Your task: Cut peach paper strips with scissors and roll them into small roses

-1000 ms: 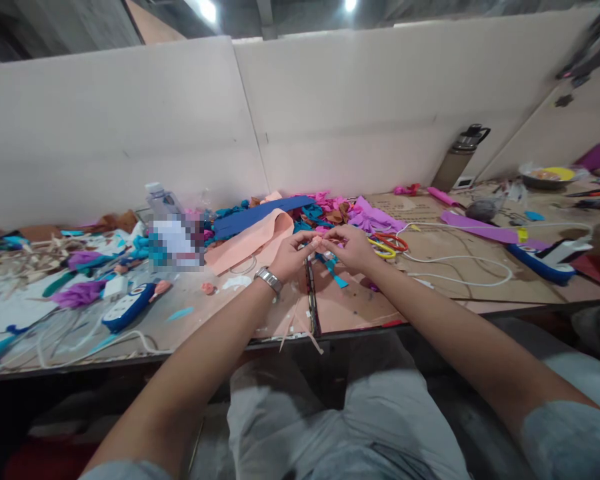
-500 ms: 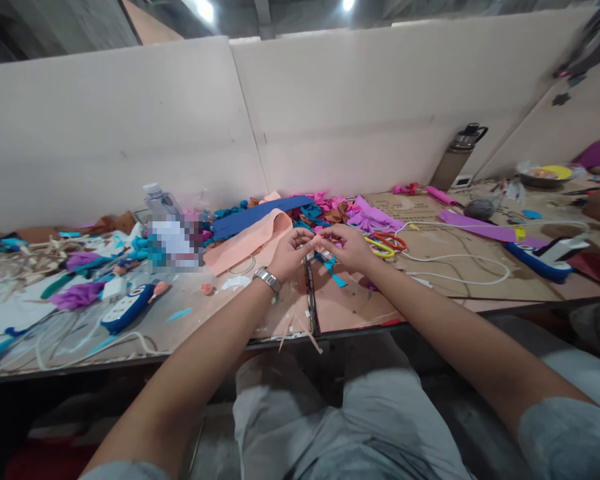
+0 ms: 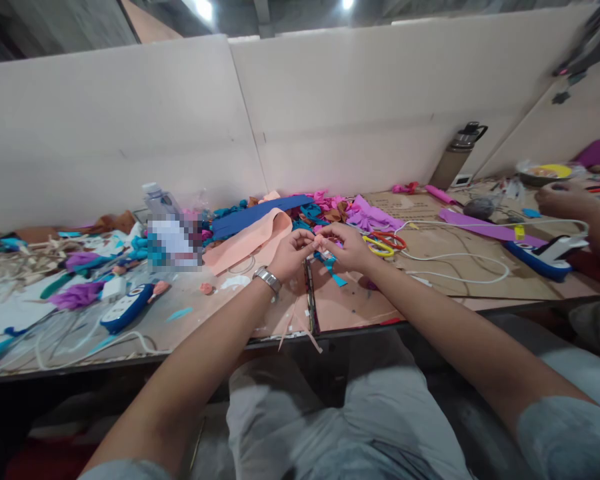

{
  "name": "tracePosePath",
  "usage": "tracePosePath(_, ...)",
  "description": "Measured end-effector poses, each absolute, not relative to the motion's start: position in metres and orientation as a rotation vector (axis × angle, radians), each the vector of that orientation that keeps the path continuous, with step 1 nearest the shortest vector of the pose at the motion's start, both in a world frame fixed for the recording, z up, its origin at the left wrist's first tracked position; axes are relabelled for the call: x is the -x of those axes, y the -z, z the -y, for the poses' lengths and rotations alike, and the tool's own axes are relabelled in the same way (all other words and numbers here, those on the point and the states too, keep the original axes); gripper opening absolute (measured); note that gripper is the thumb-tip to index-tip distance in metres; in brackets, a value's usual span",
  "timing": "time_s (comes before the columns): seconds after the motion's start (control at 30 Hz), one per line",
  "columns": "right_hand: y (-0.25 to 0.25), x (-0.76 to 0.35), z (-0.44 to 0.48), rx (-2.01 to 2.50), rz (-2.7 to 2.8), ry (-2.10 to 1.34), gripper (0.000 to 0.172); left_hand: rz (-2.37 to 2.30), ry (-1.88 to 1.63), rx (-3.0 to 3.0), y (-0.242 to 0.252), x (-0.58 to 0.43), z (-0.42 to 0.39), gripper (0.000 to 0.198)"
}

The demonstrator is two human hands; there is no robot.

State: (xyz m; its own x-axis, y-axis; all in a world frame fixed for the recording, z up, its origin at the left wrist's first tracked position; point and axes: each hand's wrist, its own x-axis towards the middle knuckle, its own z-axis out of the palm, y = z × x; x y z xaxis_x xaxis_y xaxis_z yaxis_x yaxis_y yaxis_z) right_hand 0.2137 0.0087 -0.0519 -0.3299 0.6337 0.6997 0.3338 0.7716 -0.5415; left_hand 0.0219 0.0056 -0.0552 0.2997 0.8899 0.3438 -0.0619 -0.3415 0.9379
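My left hand (image 3: 289, 255), with a metal watch (image 3: 269, 279) on its wrist, and my right hand (image 3: 349, 247) meet above the middle of the table. Both pinch a small pale pink piece (image 3: 318, 241) between their fingertips; I cannot make out its shape. A peach sheet (image 3: 253, 241) and a dark blue strip (image 3: 260, 212) lie just behind my left hand. Yellow and red scissors (image 3: 386, 244) lie to the right of my right hand, and a teal scrap (image 3: 334, 272) sits below it.
Coloured scraps (image 3: 340, 208) are heaped at the back. A blue and white tool (image 3: 128, 308) with white cables lies at left, another (image 3: 543, 257) at right. A bottle (image 3: 159, 199) and a steel flask (image 3: 457, 158) stand by the partition. Another person's hand (image 3: 563, 198) reaches in at right.
My two hands stay together on the small pink piece with only slight finger movement. Another person's hand and forearm have come into view at the far right.
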Motion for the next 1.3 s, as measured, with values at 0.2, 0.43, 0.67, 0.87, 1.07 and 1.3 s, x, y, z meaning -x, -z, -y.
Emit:
tracePosePath(0.2,0.052,-0.214,-0.009,0.751,1.941,-0.369,0.014,-0.815,-1.262,-1.686,0.054,-0.023,-0.003,0.040)
tracePosePath(0.43,0.055,-0.213,-0.011,0.730,1.934,-0.374,0.019,-0.806,-1.282,-1.624,0.052,-0.023,-0.001,0.041)
tracePosePath(0.67,0.054,-0.214,-0.010,0.776,1.904,-0.358,0.022,-0.798,-1.313,-1.657,0.051,-0.022,-0.001,0.038)
tracePosePath(0.87,0.054,-0.214,-0.010,0.788,1.891,-0.361,0.022,-0.766,-1.305,-1.748,0.048,-0.023,0.001,0.042)
tracePosePath(1.07,0.053,-0.215,-0.011,0.788,1.902,-0.316,0.019,-0.774,-1.300,-1.775,0.046,-0.022,0.002,0.039)
tracePosePath(1.3,0.052,-0.214,-0.008,0.802,1.917,-0.296,0.020,-0.779,-1.299,-1.763,0.044,-0.023,0.004,0.038)
